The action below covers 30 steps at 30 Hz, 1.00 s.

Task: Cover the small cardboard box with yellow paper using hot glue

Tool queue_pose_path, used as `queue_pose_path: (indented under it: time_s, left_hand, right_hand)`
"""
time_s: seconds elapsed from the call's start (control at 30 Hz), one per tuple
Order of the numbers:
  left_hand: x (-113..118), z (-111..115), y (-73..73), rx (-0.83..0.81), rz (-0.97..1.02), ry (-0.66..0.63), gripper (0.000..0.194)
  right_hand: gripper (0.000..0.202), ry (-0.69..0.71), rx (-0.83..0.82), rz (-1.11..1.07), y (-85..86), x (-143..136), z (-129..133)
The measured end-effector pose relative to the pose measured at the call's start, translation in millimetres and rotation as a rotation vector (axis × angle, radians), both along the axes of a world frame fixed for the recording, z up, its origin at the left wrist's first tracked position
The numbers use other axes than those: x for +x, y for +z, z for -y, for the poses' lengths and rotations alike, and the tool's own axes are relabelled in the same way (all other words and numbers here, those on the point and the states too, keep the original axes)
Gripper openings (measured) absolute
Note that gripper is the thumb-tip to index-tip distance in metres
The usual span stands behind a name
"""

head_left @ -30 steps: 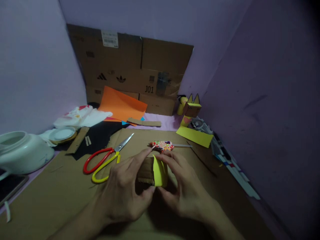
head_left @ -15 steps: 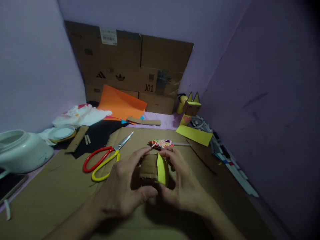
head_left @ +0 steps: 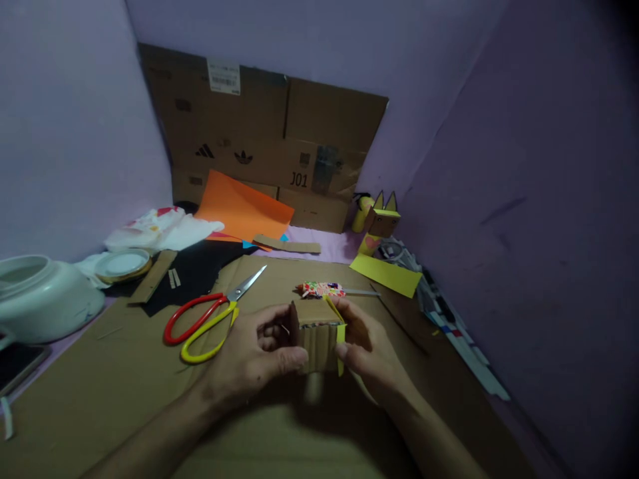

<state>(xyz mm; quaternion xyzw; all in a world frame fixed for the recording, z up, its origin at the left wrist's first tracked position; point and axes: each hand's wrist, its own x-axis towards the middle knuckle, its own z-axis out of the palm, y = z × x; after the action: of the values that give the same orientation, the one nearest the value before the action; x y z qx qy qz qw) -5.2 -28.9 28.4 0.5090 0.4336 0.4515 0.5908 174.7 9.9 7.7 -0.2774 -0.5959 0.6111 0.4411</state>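
Observation:
Between my two hands is a small cardboard box with yellow paper on its right side. My left hand grips its left side, the thumb on the front face and the other fingers curled behind. On the right side, my right hand holds it with the thumb pressed on the yellow paper's edge. Just behind the box lies a cutter with a floral-patterned handle, its thin blade pointing right. Scissors with one red and one yellow handle lie open to the left of my left hand.
At the left stand a white ceramic pot and a round lid. Orange paper leans on a large cardboard sheet at the back. A cardboard animal figure, a yellow paper strip and several markers are at right.
Both hands have turned the small box, so its corrugated front face and top now show and the yellow paper is seen edge-on. The things around it stay put.

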Motion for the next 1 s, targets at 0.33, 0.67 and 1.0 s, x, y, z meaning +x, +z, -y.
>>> queue_pose_path:
  time_s: [0.33,0.67,1.0]
  left_hand:
    - [5,4,-4.9,-0.012,-0.003,0.061,0.052]
    - [5,-3,-7.0,-0.102,0.318,0.107,0.045]
    - [10,1,-10.5,-0.148,0.413,0.118,0.026]
  right_hand:
    - [0.056,-0.064,0.066,-0.004,-3.9,-1,0]
    - [0.070,-0.086,-0.100,-0.182,0.6,0,2]
    - [0.047,-0.190,-0.134,-0.191,-0.5,-10,8]
